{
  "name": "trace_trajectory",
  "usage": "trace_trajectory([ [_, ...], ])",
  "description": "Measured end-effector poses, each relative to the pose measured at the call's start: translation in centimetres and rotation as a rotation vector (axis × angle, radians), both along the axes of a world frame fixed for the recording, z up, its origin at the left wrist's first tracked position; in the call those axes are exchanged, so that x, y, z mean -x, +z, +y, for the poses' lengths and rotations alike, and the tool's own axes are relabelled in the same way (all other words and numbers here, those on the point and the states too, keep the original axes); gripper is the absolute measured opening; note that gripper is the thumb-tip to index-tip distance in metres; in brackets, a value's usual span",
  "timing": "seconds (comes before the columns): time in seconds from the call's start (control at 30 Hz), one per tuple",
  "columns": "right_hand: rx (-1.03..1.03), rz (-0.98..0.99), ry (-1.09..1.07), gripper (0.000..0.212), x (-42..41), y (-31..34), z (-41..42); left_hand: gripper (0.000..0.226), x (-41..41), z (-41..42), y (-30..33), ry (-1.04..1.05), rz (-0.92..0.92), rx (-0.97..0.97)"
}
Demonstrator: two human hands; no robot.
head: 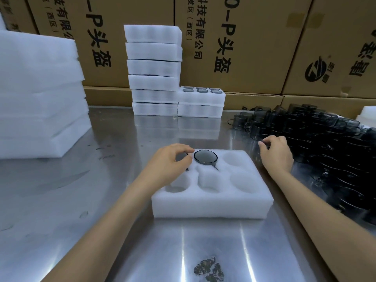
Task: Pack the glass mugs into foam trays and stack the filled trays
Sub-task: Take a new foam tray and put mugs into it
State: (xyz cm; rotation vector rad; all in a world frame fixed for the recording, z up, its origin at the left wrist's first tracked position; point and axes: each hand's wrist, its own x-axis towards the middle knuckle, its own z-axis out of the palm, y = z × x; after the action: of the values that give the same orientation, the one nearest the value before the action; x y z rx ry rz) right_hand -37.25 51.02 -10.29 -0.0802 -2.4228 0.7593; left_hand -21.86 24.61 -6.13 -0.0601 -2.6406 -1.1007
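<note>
Head view. A white foam tray (211, 202) is set on a steel table (91, 210), near centre. Six round pockets are cut in two rows of three. A dark glass mug (205, 157) is seated upright in the far middle pocket, with its rim level with the foam surface. The far right pocket and the three near pockets are seen to hold nothing.

The left hand (169, 161) is held over the far left pocket, fingers curled, thumb and forefinger pinched at a thin dark rim there; the object under the hand is mostly hidden. The right hand (276, 152) is placed just beyond the tray's right edge, fingers curled down at the near edge of a heap of dark mugs (325, 151) that covers the right side of the table. Whether a mug is gripped by this hand cannot be told.

At the far centre, a tall stack of trays (153, 70) is stood against cardboard boxes (244, 47). Just to its right, a short stack (201, 102) of two trays is placed, with mug rims visible in the top tray. Foam slabs (38, 94) are piled at the left.
</note>
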Motion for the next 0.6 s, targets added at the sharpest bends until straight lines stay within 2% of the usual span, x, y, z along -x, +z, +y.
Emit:
trace_trajectory([
  [0.17,0.063,0.195,0.207,0.012,-3.2,0.4,-0.7,0.025,-0.1,0.0,0.0,-0.01,0.0,0.002],
  [0.33,0.317,0.187,0.345,0.005,-5.9,1.1,-1.8,0.026,-0.3,0.0,0.2,0.005,-0.005,0.006],
  [0.47,0.571,0.267,0.513,0.016,-7.6,3.4,-2.4,0.025,-0.4,0.0,0.2,0.001,0.0,-0.005],
  [0.6,0.574,0.316,0.65,0.017,-9.2,4.7,-2.7,0.026,-0.5,0.0,0.2,-0.006,-0.008,-0.01],
])
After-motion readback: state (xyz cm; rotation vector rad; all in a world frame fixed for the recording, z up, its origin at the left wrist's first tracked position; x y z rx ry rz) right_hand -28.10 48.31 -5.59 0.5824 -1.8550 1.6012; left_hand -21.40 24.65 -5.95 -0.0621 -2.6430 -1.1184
